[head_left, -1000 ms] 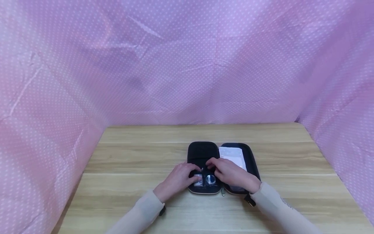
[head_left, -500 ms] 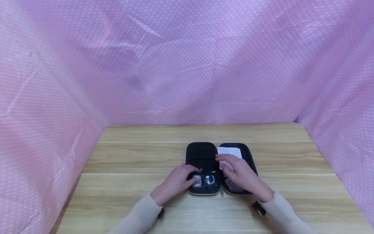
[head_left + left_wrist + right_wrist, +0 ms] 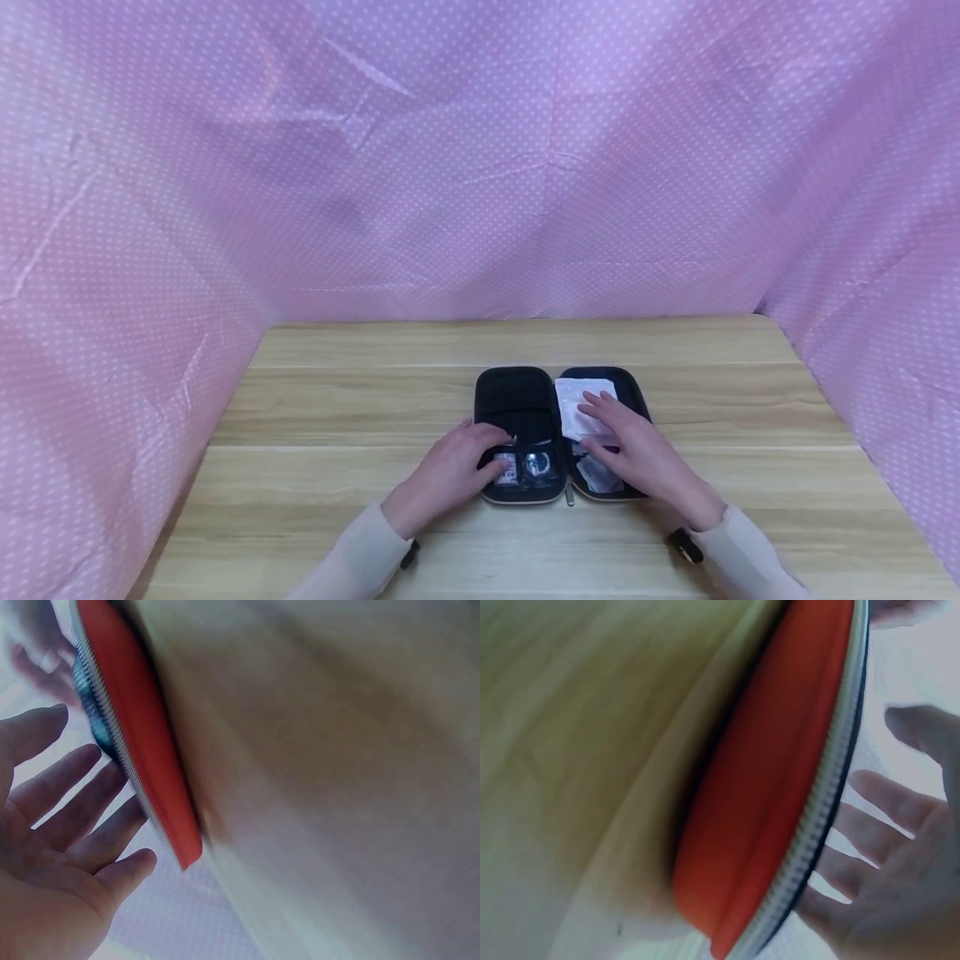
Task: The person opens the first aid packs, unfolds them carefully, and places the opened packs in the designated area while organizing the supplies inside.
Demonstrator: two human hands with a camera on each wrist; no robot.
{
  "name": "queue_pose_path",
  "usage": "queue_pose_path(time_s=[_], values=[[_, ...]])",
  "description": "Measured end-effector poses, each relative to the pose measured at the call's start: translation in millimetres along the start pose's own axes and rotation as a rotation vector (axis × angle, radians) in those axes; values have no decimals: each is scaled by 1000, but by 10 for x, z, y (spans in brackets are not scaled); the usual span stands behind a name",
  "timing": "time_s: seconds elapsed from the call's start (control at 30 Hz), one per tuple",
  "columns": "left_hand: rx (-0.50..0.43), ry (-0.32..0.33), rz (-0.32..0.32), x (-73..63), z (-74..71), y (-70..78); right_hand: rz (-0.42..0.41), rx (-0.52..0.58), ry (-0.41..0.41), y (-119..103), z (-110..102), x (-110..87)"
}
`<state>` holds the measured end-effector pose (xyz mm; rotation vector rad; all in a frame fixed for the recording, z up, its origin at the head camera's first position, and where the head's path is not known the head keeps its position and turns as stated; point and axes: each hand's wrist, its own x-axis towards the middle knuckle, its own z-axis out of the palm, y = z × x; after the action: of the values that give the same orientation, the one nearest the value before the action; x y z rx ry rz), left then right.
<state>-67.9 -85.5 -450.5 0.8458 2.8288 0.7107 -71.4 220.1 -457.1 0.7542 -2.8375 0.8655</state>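
A zip case (image 3: 517,390) lies unfolded on the table, black inside, with a red shell (image 3: 139,727) in the left wrist view. Clear pockets in its left half hold a small white-labelled packet (image 3: 507,468) and a round dark item (image 3: 537,464). White flat packets (image 3: 573,400) and a clear crinkled packet (image 3: 598,475) lie in the right half. My left hand (image 3: 448,467) rests at the left half's near-left edge with relaxed fingers. My right hand (image 3: 645,454) hovers over the right half, fingers spread, holding nothing. Whether its fingertips touch the white packets I cannot tell.
The wooden table (image 3: 360,383) stretches around the case on every side. Pink dotted cloth (image 3: 480,208) hangs behind and at both sides. A zipper pull (image 3: 569,495) sticks out at the near edge between the halves. Dark bands sit at both wrists.
My right hand has moved right, from the left half's pockets to over the white packets, and its fingers have spread. The left hand has stayed almost in place.
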Motion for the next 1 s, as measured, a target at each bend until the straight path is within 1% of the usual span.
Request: queue_pose_path(time_s=[0.1, 0.2, 0.37, 0.43, 0.57, 0.67, 0.83, 1.0], values=[[-4, 57, 11, -3, -64, -16, 7, -57, -47, 15, -6, -15], [-12, 106, 24, 20, -132, -44, 1, -101, -71, 27, -8, -25], [-16, 127, 29, 69, -190, -108, 19, -112, -98, 28, -12, -41], [7, 137, 36, 100, -188, -147, 39, -93, -111, 25, -15, -46], [87, 157, 77, 186, -164, -231, 62, -67, -123, 16, -15, -50], [149, 152, 97, 254, -150, -277, 73, -66, -130, 11, -9, -47], [230, 107, 94, 361, -139, -316, 97, -56, -144, 13, -7, -51], [287, 56, 93, 469, -120, -354, 83, -39, -120, 16, -22, -57]])
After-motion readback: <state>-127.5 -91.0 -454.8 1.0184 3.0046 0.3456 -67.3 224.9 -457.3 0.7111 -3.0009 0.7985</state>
